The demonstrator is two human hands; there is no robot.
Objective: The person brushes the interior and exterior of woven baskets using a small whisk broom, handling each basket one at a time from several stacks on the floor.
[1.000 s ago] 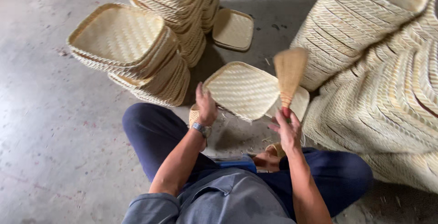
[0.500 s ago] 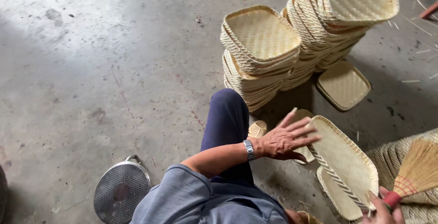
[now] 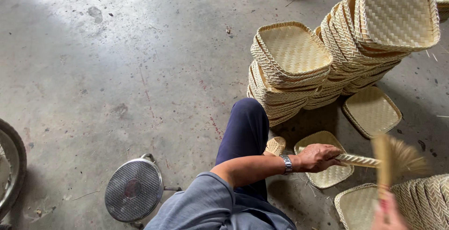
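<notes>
Lifted edge-on now, the woven tray [image 3: 358, 160] sits clamped in left hand [image 3: 318, 157] fingers, while right hand [image 3: 390, 213] fingers grip a blurred brush [image 3: 395, 160] just beyond.

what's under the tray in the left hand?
Another woven tray lies on the floor beneath the held tray, by the left hand. Its right edge is covered.

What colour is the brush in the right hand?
The brush has pale straw-coloured bristles, blurred, in the head view.
</notes>
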